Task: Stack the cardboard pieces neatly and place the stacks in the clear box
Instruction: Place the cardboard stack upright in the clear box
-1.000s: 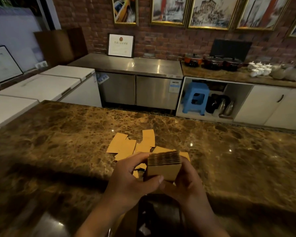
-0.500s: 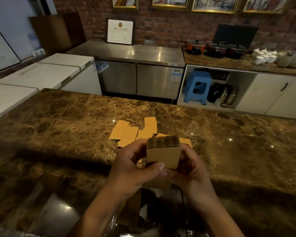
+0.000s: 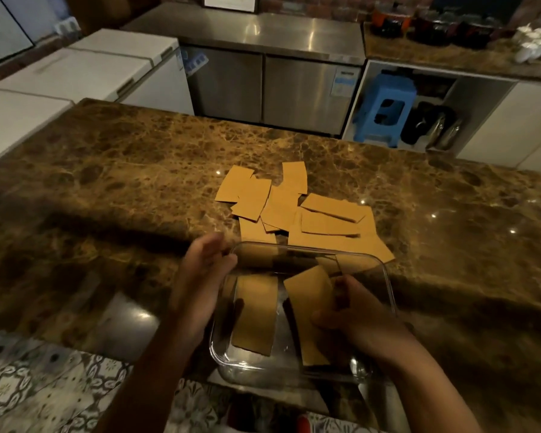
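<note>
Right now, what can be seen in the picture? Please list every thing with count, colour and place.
clear box: one, see-through, near edge of the counter
stacks in the box: two, tan; one in the left part, one in the right part
loose cardboard pieces: many, count unclear, tan, scattered and overlapping behind the box
counter: one, brown marble
blue stool: one, in the open cabinet behind
steel cabinet: one, grey, behind the counter
white chests: white, far left; count unclear
pots: dark, on the far shelf; blurred
left hand: outside the box's left wall, fingers relaxed
right hand: in the box, grip on the right stack
</note>
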The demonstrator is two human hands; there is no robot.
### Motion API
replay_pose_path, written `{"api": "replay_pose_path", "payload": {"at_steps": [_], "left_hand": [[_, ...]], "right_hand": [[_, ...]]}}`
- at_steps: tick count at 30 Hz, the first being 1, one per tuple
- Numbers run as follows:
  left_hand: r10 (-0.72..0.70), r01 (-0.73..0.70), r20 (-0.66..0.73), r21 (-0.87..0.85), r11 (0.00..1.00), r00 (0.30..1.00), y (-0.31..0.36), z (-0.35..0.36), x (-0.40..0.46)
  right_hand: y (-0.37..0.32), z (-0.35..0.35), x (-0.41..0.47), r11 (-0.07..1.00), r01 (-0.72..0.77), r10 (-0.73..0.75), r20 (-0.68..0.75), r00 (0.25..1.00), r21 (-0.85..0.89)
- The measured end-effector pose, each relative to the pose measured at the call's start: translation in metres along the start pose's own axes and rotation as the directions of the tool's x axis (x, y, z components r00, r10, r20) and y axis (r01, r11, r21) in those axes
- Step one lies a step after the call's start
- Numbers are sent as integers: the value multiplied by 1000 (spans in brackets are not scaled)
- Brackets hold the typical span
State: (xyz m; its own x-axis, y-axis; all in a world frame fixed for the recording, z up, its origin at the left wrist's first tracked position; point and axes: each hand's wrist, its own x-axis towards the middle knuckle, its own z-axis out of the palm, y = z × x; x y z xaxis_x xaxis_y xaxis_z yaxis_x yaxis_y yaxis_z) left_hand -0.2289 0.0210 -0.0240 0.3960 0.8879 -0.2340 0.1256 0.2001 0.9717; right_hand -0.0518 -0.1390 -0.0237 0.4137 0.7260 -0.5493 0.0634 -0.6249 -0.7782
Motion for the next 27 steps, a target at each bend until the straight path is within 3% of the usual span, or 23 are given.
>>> {"api": "replay_pose_path", "payload": {"at_steps": [3, 7, 12, 16, 21, 27], "left_hand": [[-84, 87, 118, -22, 996, 989, -14, 2, -3], [-112, 117, 95, -49, 992, 989, -15, 2, -12], [-80, 90, 157, -58, 994, 984, -15, 4, -10], [-69, 80, 148, -73, 994, 987, -22, 5, -5], [-80, 94, 149, -87, 992, 986, -25, 5, -2], [-44, 70, 189, -134, 988, 981, -25, 4, -4]], "right_hand": [[3, 14, 8, 988, -73, 68, -41, 997, -139], [1, 24, 20, 966, -132, 118, -74, 990, -224], [-11, 35, 22, 994, -110, 110, 23, 994, -20], [-19, 56, 27, 995, -103, 104, 58, 993, -15], [-30, 89, 32, 906, -129, 89, -116, 989, -404], [-49, 116, 21, 938, -48, 29, -60, 998, -342]]}}
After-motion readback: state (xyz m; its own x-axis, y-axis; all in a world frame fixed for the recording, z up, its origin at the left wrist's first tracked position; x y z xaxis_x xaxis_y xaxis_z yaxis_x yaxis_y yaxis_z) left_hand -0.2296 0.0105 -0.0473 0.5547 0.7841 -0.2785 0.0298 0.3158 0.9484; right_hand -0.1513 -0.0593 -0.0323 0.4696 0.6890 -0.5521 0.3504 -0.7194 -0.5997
